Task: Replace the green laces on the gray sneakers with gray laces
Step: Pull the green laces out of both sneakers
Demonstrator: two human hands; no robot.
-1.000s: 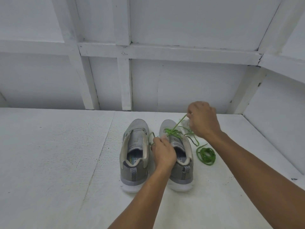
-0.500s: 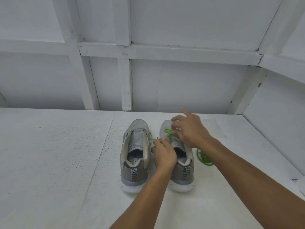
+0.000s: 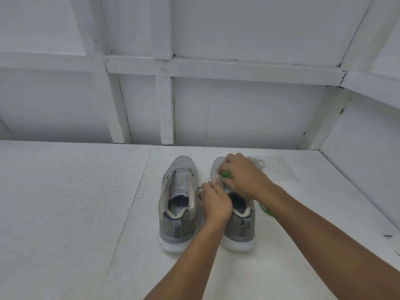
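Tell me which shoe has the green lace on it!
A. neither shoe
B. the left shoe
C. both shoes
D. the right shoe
D: the green lace is bunched on top of the right sneaker, under the right hand, while the left sneaker shows no lace at all.

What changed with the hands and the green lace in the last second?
The right hand dropped from its raised pull back onto the right shoe, where its grip now bunches the green lace. The left hand kept pinching the lace at that shoe's inner edge. The left shoe, the right shoe and the loose green coil stayed put.
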